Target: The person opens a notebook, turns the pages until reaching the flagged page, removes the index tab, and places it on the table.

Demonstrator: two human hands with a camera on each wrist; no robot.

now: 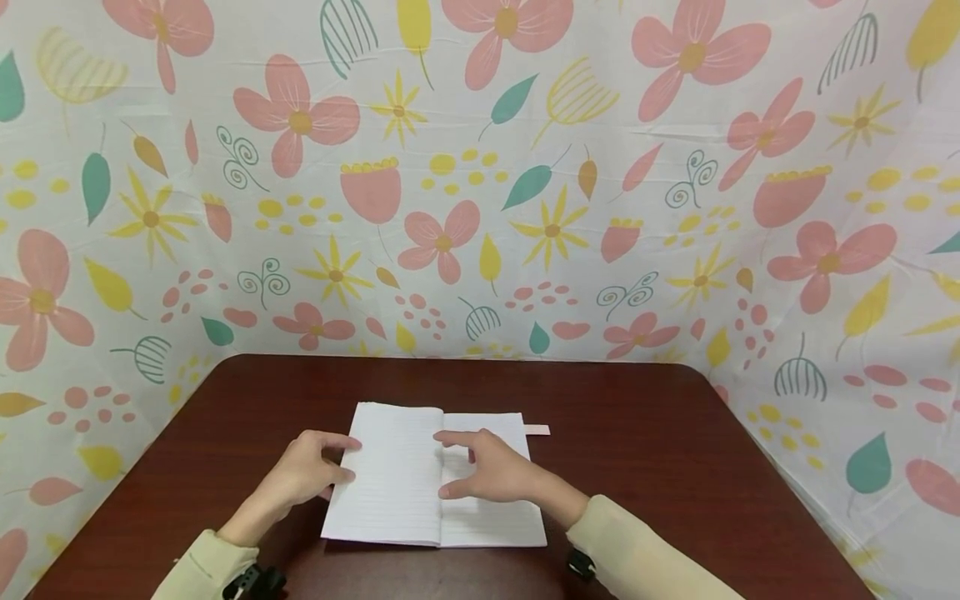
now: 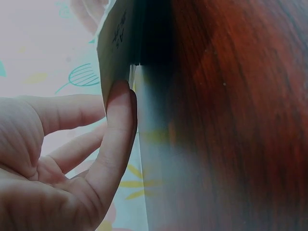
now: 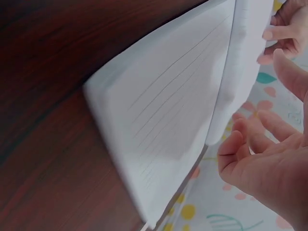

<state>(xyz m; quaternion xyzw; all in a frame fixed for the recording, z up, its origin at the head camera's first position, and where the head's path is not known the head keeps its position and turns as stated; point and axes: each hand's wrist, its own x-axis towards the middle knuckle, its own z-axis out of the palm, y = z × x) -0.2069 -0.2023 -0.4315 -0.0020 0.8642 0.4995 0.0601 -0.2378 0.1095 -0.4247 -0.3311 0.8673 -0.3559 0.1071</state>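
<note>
An open notebook (image 1: pixel 386 479) with blank lined pages lies on the table in the head view. My left hand (image 1: pixel 303 471) holds its left edge, the thumb and forefinger over the page and other fingers underneath. In the left wrist view, that hand's fingers (image 2: pixel 118 125) reach behind the cover (image 2: pixel 115 53), which carries small dark print and stands raised off the table. My right hand (image 1: pixel 487 467) hovers over the right page, thumb and forefinger spread apart near the centre fold. From the right wrist view, the same hand (image 3: pixel 274 159) has loosely bent fingers with nothing between them.
A pale strip (image 1: pixel 537 430) sticks out past the notebook's upper right edge. The dark reddish-brown wooden table (image 1: pixel 637 442) extends around the notebook. A floral-print curtain (image 1: pixel 480 183) hangs along its back and sides.
</note>
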